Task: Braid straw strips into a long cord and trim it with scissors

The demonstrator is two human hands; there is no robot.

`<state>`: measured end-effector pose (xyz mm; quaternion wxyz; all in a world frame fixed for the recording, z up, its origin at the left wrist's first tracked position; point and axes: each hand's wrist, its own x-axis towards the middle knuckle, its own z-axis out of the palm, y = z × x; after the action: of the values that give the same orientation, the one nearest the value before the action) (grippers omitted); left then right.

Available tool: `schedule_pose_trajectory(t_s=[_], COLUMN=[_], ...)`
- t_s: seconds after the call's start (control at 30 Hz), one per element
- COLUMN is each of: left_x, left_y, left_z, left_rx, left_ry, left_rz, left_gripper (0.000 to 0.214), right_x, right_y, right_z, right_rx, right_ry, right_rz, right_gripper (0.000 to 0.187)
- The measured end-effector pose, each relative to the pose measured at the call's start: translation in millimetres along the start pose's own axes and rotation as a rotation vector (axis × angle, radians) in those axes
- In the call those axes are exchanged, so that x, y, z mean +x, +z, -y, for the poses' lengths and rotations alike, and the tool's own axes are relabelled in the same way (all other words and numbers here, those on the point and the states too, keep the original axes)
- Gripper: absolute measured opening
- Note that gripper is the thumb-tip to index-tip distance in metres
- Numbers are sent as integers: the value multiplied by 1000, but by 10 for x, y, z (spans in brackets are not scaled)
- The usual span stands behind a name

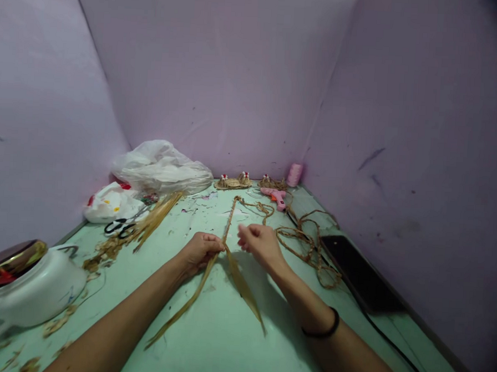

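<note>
My left hand (201,250) is closed around the end of a twisted straw cord (230,215) that runs away from me across the pale green table (223,345). Two loose flat straw strips (243,288) trail from that grip back toward me. My right hand (260,243) hovers just right of the cord with its fingers curled together; what it pinches, if anything, I cannot make out. A black band sits on my right wrist.
Coiled braided cord (312,247) lies right of my hands beside a dark phone (360,272). A pink glue gun (275,196), pink thread spool (294,174) and small straw pieces (234,181) stand at the back. Scissors (119,226), straw bundle (155,220), plastic bags (161,167) and a white pot (30,285) are left.
</note>
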<state>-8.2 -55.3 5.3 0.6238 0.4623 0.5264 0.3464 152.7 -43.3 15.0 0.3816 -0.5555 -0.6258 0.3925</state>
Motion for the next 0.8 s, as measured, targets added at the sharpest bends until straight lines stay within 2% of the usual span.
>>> schedule_pose_trajectory(t_s=[0.07, 0.13, 0.23, 0.3, 0.4, 0.53, 0.67, 0.8], left_x=[0, -2, -8, -7, 0, -28, -114, -203], left_y=[-16, -18, -3, 10, 30, 51, 38, 103], left_z=[-9, -14, -18, -15, 5, 14, -64, -108], left_rx=[19, 39, 50, 75, 139, 277, 574, 899], left_ry=[5, 8, 11, 12, 22, 45, 86, 91], left_rz=[22, 26, 51, 72, 47, -74, -165, -267], left_gripper=[22, 22, 21, 20, 15, 8, 14, 19], right_x=[71, 65, -31, -88, -120, -124, -122, -109], right_y=[-38, 8, 170, 271, 355, 421, 495, 522], right_z=[-2, 12, 35, 25, -42, -154, -199, -188], right_rx=[348, 530, 579, 542, 452, 385, 374, 399], right_ry=[243, 365, 373, 343, 292, 236, 205, 186], right_rz=[36, 138, 321, 346, 247, 116, 16, -1], right_gripper=[23, 13, 11, 14, 17, 18, 13, 10])
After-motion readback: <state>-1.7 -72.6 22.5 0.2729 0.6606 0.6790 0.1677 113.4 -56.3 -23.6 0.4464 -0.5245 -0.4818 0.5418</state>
